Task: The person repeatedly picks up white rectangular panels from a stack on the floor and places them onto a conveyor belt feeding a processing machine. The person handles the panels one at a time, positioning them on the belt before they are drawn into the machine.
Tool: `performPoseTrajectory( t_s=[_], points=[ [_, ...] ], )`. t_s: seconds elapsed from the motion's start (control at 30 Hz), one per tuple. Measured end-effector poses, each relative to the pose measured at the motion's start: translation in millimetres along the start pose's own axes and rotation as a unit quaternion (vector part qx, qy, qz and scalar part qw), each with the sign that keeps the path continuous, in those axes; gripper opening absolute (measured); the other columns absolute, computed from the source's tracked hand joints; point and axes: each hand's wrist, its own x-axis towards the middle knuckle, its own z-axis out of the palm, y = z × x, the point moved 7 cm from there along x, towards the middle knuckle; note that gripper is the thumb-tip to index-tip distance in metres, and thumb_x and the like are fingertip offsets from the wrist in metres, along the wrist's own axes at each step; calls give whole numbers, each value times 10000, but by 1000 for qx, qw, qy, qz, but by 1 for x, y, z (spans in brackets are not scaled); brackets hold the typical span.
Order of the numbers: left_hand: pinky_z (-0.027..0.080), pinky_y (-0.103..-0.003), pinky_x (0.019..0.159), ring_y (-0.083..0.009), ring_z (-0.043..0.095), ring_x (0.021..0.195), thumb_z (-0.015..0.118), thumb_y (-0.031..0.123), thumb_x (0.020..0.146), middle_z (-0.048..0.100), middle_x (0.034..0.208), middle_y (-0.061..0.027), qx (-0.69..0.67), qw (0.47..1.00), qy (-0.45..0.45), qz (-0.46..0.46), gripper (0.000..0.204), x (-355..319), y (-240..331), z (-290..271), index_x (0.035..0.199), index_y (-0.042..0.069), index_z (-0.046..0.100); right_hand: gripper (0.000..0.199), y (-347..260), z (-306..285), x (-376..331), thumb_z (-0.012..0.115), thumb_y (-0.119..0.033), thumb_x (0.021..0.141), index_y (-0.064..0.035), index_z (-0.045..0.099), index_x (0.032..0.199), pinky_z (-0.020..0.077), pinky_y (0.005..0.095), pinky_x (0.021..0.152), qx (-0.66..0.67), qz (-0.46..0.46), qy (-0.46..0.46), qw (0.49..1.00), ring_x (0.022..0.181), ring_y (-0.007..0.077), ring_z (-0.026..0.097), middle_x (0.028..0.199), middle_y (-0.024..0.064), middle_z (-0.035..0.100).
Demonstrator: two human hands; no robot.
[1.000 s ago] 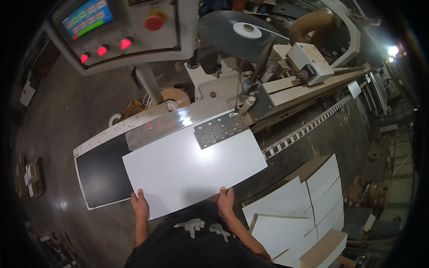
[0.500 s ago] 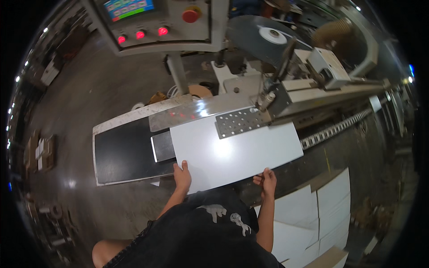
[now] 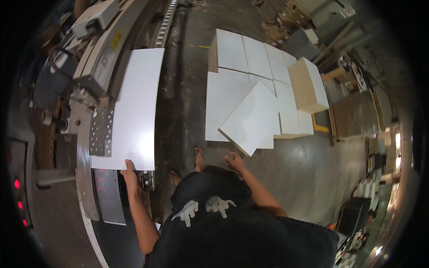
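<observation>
I am pinching the near edge of the white panel [image 3: 132, 111] in my left hand [image 3: 130, 172], grip closed on it. The panel is lying flat on the machine's tabletop [image 3: 87, 178], long axis running away from me. My right hand [image 3: 233, 160] is hanging open, holding nothing, just short of the tilted board [image 3: 252, 118] atop the floor stack [image 3: 250, 67].

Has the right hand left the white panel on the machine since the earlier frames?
Yes. The right hand is off the white panel on the machine bed, out toward the stacked boards; the left hand holds the panel's near edge.
</observation>
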Motion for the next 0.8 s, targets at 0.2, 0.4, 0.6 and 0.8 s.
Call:
performPoseTrajectory(
  t_s=[0.2, 0.4, 0.6, 0.8],
  points=[
    [464, -355, 916, -228, 575, 1028, 615, 343, 988, 583, 1129, -128, 218, 964, 10, 153, 455, 16, 12, -2, 1239, -23, 515, 515, 93, -20, -102, 665, -461, 941, 8, 602, 1144, 571, 378, 526, 402, 476, 157, 766, 650, 240, 654, 896, 125, 664],
    [421, -400, 1004, -325, 556, 1151, 594, 231, 984, 576, 1210, -220, 445, 807, 20, 388, 388, -86, 27, 92, 1247, -50, 540, 712, 212, -47, -46, 731, -537, 856, 108, 616, 1138, 545, 406, 642, 234, 495, 236, 803, 771, 289, 678, 935, 202, 666],
    [466, -404, 948, -319, 610, 1068, 636, 270, 967, 627, 1141, -179, 508, 819, -147, 223, 397, -151, -88, 172, 1234, -18, 578, 1082, 197, -89, 49, 797, -599, 740, 158, 356, 1375, 449, 478, 1021, 175, 475, 233, 830, 1263, 416, 519, 1397, 319, 468],
    [488, -401, 959, -316, 634, 1134, 599, 421, 989, 658, 1209, -206, 550, 770, -322, -2, 556, -236, -148, 252, 1340, -5, 529, 1040, 178, -102, 63, 739, -567, 813, 102, 265, 1454, 481, 529, 990, 89, 533, 191, 819, 1226, 380, 573, 1383, 250, 492]
  ],
)
